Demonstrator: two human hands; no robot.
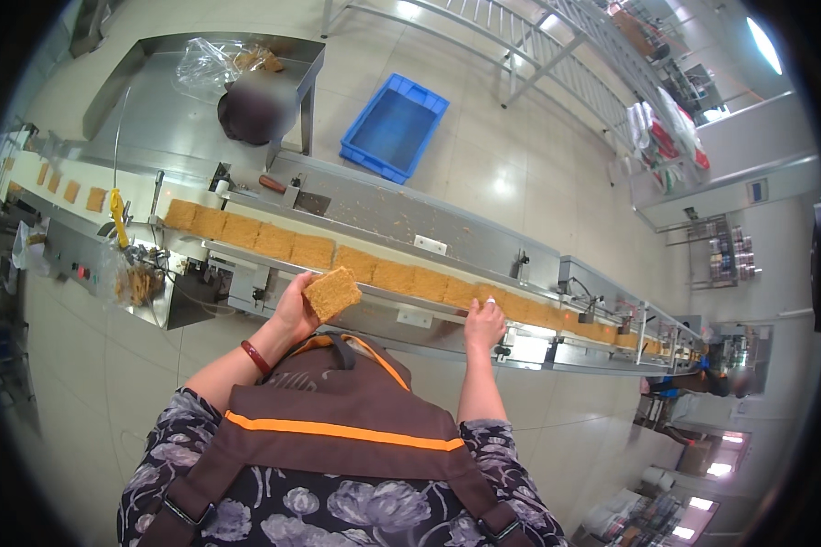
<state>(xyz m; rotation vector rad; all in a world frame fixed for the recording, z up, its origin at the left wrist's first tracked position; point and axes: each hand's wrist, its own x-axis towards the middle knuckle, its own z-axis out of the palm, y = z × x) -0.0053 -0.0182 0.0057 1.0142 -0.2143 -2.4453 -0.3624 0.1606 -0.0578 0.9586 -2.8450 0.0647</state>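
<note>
My left hand (292,312) is closed around the edge of a golden-brown square noodle cake (334,294), held up in front of the conveyor's near rail. Further right, my right hand (485,325) is at the near edge of the belt with its fingers bent together. A small white thing (491,300) shows at those fingertips, too small to name. Past both hands, a row of similar noodle cakes (365,264) lies end to end along the conveyor belt (337,246). Whether the right fingers touch a cake on the belt I cannot tell.
Beyond the conveyor, a blue plastic crate (347,150) stands on the floor. A steel table (155,100) at the upper left bears a clear plastic bag (201,66); a person's dark-covered head (251,111) is beside it. Metal racks (538,64) stand at the back.
</note>
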